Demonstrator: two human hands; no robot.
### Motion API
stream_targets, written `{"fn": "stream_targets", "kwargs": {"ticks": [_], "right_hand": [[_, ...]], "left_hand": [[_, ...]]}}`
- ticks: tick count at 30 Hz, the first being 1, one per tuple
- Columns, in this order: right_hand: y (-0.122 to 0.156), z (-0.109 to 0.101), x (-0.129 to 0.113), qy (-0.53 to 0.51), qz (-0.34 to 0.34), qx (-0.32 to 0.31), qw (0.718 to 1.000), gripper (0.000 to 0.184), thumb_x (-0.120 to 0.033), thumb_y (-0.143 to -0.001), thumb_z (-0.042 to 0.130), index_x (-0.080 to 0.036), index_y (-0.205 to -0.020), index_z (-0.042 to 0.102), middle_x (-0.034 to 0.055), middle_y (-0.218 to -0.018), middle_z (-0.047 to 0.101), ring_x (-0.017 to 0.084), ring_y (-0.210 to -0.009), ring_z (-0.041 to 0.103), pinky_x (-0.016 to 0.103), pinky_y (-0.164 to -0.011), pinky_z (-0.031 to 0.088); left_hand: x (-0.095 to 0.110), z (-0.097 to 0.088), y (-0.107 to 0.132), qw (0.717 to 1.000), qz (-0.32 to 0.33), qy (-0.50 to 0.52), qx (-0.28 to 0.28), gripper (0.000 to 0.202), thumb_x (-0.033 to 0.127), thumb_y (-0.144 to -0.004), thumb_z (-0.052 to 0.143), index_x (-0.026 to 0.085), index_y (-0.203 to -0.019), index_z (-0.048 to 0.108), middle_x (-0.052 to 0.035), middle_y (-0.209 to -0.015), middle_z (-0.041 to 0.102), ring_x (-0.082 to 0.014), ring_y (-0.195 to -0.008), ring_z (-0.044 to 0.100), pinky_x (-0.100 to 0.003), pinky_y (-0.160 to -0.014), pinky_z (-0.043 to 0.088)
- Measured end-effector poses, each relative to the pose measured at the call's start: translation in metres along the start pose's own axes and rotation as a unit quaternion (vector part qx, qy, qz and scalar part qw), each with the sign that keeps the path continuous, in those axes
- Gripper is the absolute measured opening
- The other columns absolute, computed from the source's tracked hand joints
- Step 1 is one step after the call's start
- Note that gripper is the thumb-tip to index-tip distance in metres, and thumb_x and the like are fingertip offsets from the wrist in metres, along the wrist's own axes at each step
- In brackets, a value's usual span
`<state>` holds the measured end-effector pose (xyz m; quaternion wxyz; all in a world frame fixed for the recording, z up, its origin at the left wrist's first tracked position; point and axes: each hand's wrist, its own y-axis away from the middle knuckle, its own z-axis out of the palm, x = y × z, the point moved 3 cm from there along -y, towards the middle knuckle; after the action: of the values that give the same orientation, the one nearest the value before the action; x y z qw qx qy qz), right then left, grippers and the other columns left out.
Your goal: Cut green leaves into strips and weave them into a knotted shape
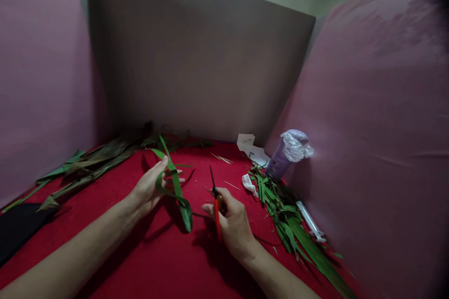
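Note:
My left hand (153,187) holds a piece of folded green leaf strips (177,186) between thumb and fingers. Narrow ends stick up above the thumb, and one wider darker end hangs down toward the right. Opposite it, my right hand (231,219) is wrapped round scissors (218,219) with red-orange handles. Their dark blades point up and away from me and look closed, apart from the leaf. A thin dark stem or strand passes near my right hand; I cannot tell whether it is held.
Cut green leaves (280,215) lie on the red cloth (168,271) at right, near a syringe (310,222), crumpled tissue (249,185) and a purple container (280,159). Thin sticks (221,158) and white papers (246,142) lie farther back. Long dried leaves (101,156) are at left.

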<state>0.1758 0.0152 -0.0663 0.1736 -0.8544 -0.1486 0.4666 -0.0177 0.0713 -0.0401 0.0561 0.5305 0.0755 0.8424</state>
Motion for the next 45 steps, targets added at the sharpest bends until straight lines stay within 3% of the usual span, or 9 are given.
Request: {"fn": "stream_targets", "kwargs": {"ticks": [6,14,18,21,27,32,36,41,45], "right_hand": [[-0.001,-0.001,0.001,0.006,-0.001,-0.001,1.000,0.024,-0.033,-0.079,0.059,-0.015,-0.095,0.056,-0.0059,-0.058,0.041,0.009,-0.052,0.036,0.018,-0.049,0.032],[0.003,0.004,0.002,-0.109,0.042,-0.046,0.992,0.029,-0.037,-0.079,0.059,-0.017,-0.100,0.056,-0.0035,-0.059,0.051,0.010,-0.053,0.047,0.019,-0.051,0.037],[0.006,0.014,0.003,-0.289,0.108,-0.091,0.947,0.032,-0.041,-0.079,0.059,-0.019,-0.101,0.051,-0.0008,-0.064,0.059,0.013,-0.056,0.057,0.023,-0.054,0.046],[0.008,0.023,0.003,-0.391,0.149,-0.107,0.902,0.034,-0.044,-0.077,0.061,-0.019,-0.096,0.048,0.0001,-0.064,0.062,0.014,-0.056,0.061,0.025,-0.053,0.048],[0.016,0.037,-0.015,-0.466,0.201,-0.145,0.850,0.041,-0.046,-0.068,0.068,-0.018,-0.088,0.047,-0.0029,-0.056,0.059,0.011,-0.044,0.056,0.021,-0.045,0.046],[0.023,0.036,-0.028,-0.496,0.222,-0.166,0.823,0.039,-0.041,-0.066,0.071,-0.017,-0.087,0.048,-0.0056,-0.055,0.053,0.009,-0.042,0.053,0.019,-0.043,0.042],[0.023,0.031,-0.028,-0.488,0.215,-0.160,0.831,0.043,-0.028,-0.058,0.077,-0.016,-0.090,0.050,-0.0054,-0.059,0.054,0.008,-0.046,0.051,0.019,-0.047,0.042],[0.017,0.025,-0.025,-0.447,0.193,-0.101,0.868,0.040,-0.024,-0.055,0.075,-0.017,-0.087,0.053,-0.0064,-0.061,0.053,0.006,-0.047,0.047,0.017,-0.045,0.039],[0.009,0.017,-0.015,-0.414,0.195,-0.031,0.889,0.036,-0.023,-0.057,0.072,-0.018,-0.086,0.052,-0.0082,-0.057,0.049,0.005,-0.044,0.044,0.016,-0.043,0.038]], "left_hand": [[-0.010,0.000,-0.004,0.999,-0.017,0.007,-0.029,0.004,0.011,-0.077,0.054,0.014,-0.074,0.054,-0.0107,-0.071,0.069,-0.0260,-0.067,0.069,-0.035,-0.056,0.056],[-0.017,-0.006,-0.012,0.995,-0.036,0.088,-0.009,0.023,0.000,-0.081,0.038,0.011,-0.079,0.058,-0.0100,-0.066,0.068,-0.0184,-0.063,0.068,-0.030,-0.060,0.057],[-0.015,-0.005,-0.007,0.986,-0.074,0.144,-0.049,0.025,0.004,-0.084,0.034,0.006,-0.083,0.059,-0.0075,-0.060,0.063,-0.0113,-0.048,0.060,-0.018,-0.043,0.050],[-0.008,0.003,0.003,0.979,-0.056,0.172,-0.092,0.034,0.009,-0.088,0.027,0.003,-0.082,0.060,-0.0057,-0.057,0.058,-0.0074,-0.037,0.050,-0.014,-0.031,0.039],[0.000,0.021,0.024,0.950,-0.011,0.233,-0.209,0.051,0.025,-0.092,0.016,0.007,-0.072,0.059,-0.0037,-0.054,0.054,-0.0061,-0.033,0.045,-0.014,-0.029,0.035],[-0.001,0.024,0.024,0.943,0.010,0.224,-0.245,0.058,0.028,-0.092,0.012,0.010,-0.065,0.060,-0.0026,-0.048,0.052,-0.0072,-0.028,0.043,-0.016,-0.026,0.033],[-0.005,0.023,0.016,0.950,-0.014,0.215,-0.226,0.059,0.031,-0.092,0.015,0.012,-0.062,0.062,-0.0051,-0.049,0.057,-0.0094,-0.029,0.047,-0.019,-0.027,0.037],[-0.016,0.019,0.006,0.981,-0.050,0.164,-0.094,0.049,0.035,-0.090,0.026,0.006,-0.080,0.065,-0.0171,-0.075,0.069,-0.0217,-0.073,0.067,-0.030,-0.064,0.055],[-0.025,0.008,-0.002,0.991,-0.073,0.114,-0.023,0.042,0.033,-0.090,0.029,0.010,-0.075,0.061,-0.0127,-0.066,0.067,-0.0180,-0.058,0.065,-0.030,-0.059,0.055]]}}
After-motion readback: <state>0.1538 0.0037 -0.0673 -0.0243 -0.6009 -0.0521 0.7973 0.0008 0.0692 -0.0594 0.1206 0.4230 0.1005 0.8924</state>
